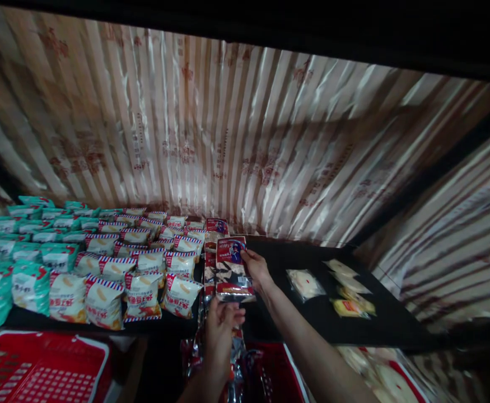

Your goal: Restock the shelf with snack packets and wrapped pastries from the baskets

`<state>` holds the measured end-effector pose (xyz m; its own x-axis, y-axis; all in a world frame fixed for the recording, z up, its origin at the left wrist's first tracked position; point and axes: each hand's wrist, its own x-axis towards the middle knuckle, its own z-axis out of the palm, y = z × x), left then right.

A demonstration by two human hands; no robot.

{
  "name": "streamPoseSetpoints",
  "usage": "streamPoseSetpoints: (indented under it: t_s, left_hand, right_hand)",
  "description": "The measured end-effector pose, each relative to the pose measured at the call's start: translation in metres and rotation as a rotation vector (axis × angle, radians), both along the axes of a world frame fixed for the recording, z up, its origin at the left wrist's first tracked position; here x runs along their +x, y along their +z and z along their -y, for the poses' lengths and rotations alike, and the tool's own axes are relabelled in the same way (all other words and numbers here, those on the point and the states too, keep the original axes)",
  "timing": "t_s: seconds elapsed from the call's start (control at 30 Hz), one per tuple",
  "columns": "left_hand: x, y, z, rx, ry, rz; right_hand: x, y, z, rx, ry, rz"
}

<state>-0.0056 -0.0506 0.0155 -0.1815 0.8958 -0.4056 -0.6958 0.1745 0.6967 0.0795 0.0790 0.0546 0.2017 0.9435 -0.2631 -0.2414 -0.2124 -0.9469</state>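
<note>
My right hand [256, 270] reaches forward over a black shelf [312, 313] and grips the right edge of a red and blue snack packet [231, 266], which lies at the front of a row of like packets [216, 226]. My left hand [222, 330] is lower and nearer, fingers curled round more shiny packets [237, 341] held over a red basket [270, 372]. Both hands are closed on packets.
Left of the row lie several white, red and blue striped snack bags [144, 268], then teal bags [13, 263]. Clear-wrapped items [306, 282] and yellow ones [351, 307] lie on the shelf's right. A second red basket [38, 366] sits lower left. Striped foil lines the back wall [228, 140].
</note>
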Motion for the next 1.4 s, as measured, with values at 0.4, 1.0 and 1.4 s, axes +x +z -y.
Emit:
streamPoseSetpoints:
  t_s: [0.4, 1.0, 1.4]
  left_hand:
    - [-0.006, 0.032, -0.039, -0.127, 0.048, 0.172]
    - [-0.011, 0.035, -0.067, -0.206, 0.048, 0.151]
    - [-0.008, 0.033, -0.068, -0.225, 0.039, 0.117]
  right_hand:
    - [-0.010, -0.030, -0.064, 0.081, 0.087, 0.539]
    - [-0.027, -0.010, -0.067, -0.045, 0.208, 1.250]
    - [-0.030, -0.014, -0.063, -0.036, 0.216, 1.350]
